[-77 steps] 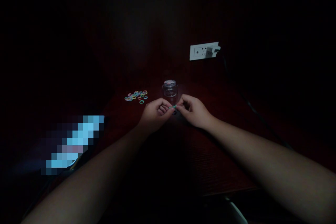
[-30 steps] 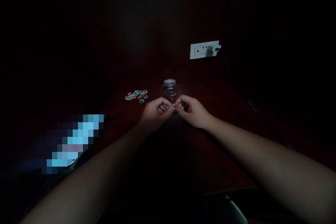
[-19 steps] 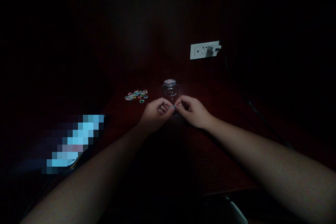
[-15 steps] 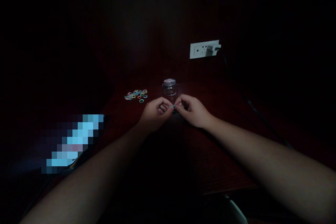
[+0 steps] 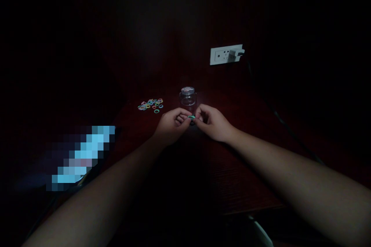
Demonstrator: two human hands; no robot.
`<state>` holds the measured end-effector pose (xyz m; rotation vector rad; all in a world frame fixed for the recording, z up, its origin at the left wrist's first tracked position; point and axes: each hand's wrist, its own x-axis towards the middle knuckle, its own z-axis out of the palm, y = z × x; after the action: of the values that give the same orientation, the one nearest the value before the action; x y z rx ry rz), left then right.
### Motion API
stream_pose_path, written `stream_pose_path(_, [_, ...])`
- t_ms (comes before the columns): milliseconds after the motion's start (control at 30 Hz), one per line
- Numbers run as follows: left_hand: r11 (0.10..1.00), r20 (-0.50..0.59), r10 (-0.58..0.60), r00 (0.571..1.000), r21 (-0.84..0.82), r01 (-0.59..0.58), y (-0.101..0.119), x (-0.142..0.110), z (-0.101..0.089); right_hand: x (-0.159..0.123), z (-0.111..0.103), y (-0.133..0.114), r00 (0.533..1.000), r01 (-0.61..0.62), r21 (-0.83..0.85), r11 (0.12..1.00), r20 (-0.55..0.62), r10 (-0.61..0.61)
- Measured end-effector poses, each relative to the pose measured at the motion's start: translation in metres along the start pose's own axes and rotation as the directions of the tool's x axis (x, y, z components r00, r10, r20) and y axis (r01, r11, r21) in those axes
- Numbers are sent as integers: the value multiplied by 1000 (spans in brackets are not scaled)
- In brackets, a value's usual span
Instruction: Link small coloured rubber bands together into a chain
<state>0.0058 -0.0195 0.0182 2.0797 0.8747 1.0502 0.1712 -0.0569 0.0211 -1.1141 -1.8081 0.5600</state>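
My left hand (image 5: pixel 174 125) and my right hand (image 5: pixel 212 122) meet at the middle of the view, fingertips close together. Between them they pinch a small green hair tie (image 5: pixel 191 117), one side in each hand. Just behind it stands a clear jar (image 5: pixel 188 99) with a patterned lid on top; my fingers hide its lower part. To the left of the jar lies a loose pile of colourful hair ties (image 5: pixel 150 104), with a green one a little apart at its front.
A dark reddish table (image 5: pixel 246 185) carries these things. On the back wall is a white socket panel (image 5: pixel 223 54) with a plug in it, and a cable (image 5: pixel 284 121) runs down on the right. A bright pixelated screen (image 5: pixel 84 158) is at the left.
The green hair tie has turned or opened between my fingertips and shows as a wider loop now. My hands have hardly moved.
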Motion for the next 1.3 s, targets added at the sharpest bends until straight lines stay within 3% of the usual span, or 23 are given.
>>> stream_pose_path(1300, [1000, 32, -10, 999, 23, 9, 3, 0, -1, -1, 0, 0, 999, -33, -32, 999, 40, 34])
